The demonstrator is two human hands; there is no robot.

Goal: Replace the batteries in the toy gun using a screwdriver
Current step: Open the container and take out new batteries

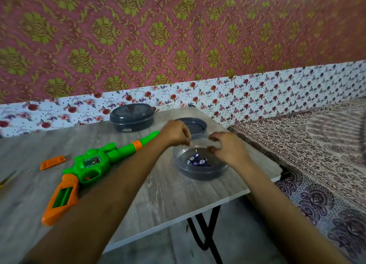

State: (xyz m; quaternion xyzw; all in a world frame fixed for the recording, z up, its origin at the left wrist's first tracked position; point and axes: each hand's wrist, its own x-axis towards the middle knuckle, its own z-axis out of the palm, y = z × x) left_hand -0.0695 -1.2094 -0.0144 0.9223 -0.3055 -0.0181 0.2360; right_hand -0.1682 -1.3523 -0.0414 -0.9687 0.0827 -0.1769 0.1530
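Observation:
A green and orange toy gun (89,164) lies on the table, the battery bay in its orange grip (61,196) uncovered. The orange bay cover (52,161) rests to its left. At the left edge, a yellow screwdriver (6,180) is blurred. Several blue-and-white batteries (196,160) lie in a grey round container (200,172) near the table's right corner. Above that container, my left hand (174,134) and my right hand (227,146) curl their fingers round a blurred clear lid (202,143), one at each side.
A closed grey container (131,117) stands at the back, with a second grey round piece (193,125) beside it. The wooden table (158,194) ends just right of the container, over black legs (206,230). A patterned cloth (316,154) covers the surface to the right.

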